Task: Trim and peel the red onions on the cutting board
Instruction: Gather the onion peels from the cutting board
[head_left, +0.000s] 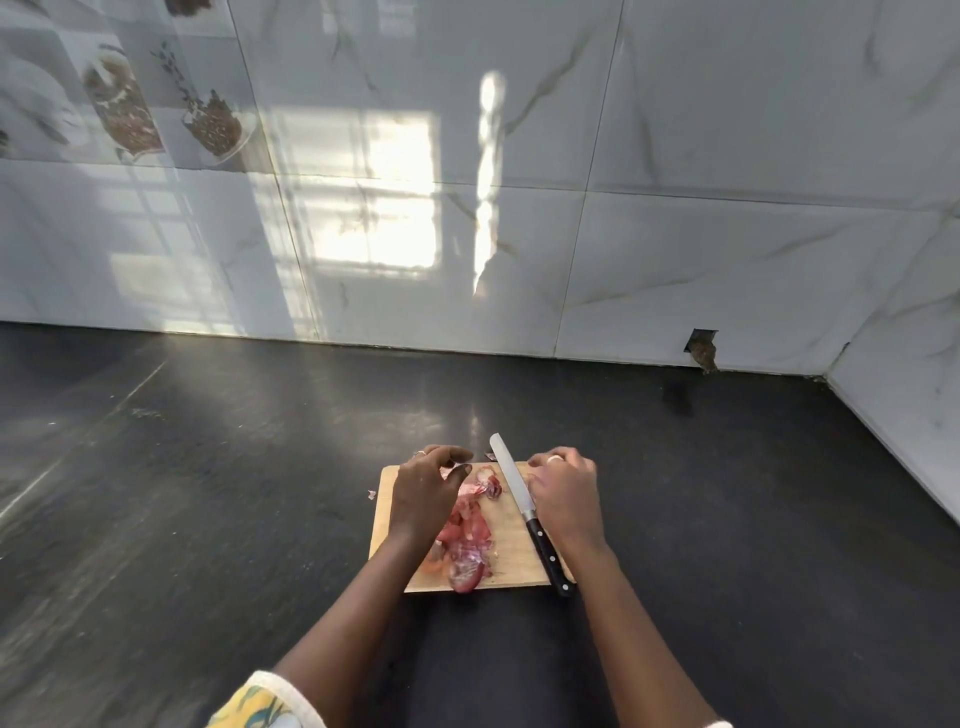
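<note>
A wooden cutting board (511, 553) lies on the dark counter. A heap of red onion skins and pinkish onion pieces (467, 540) runs down its middle, and a trimmed onion bit (491, 483) sits near the far edge. A black-handled knife (519, 499) lies slanted on the board with no hand on it, its blade pointing away. My left hand (423, 491) hovers over the board's left part, fingers curled and apart, tips near the skins. My right hand (563, 493) rests just right of the blade, seen from the back, fingers curled down and hiding what is under them.
The dark stone counter (208, 493) stretches left and right of the board. Marble-tiled walls (675, 234) close it off at the back and on the right. One small skin scrap (371, 493) lies off the board's left edge, another (488, 456) just beyond its far edge.
</note>
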